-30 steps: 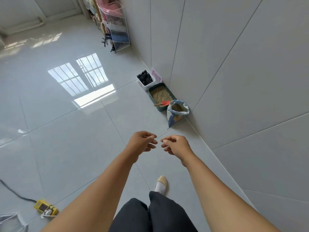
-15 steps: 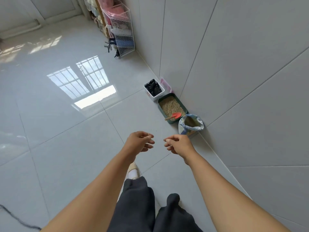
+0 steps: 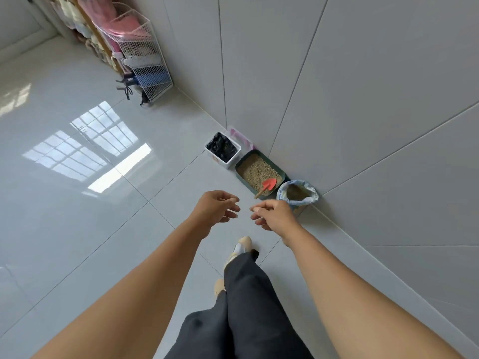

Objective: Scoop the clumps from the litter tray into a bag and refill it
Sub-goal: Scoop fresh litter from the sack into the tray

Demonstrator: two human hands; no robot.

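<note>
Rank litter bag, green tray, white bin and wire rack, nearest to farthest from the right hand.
1. Litter bag, just beyond the right hand.
2. Green tray, next along wall.
3. White bin, past the tray.
4. Wire rack, far end.

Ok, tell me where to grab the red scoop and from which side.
Take the red scoop by its wooden handle, which points over the near rim of the litter tray. Probably come from the room side with the right hand; the wall closes the far side.
</note>
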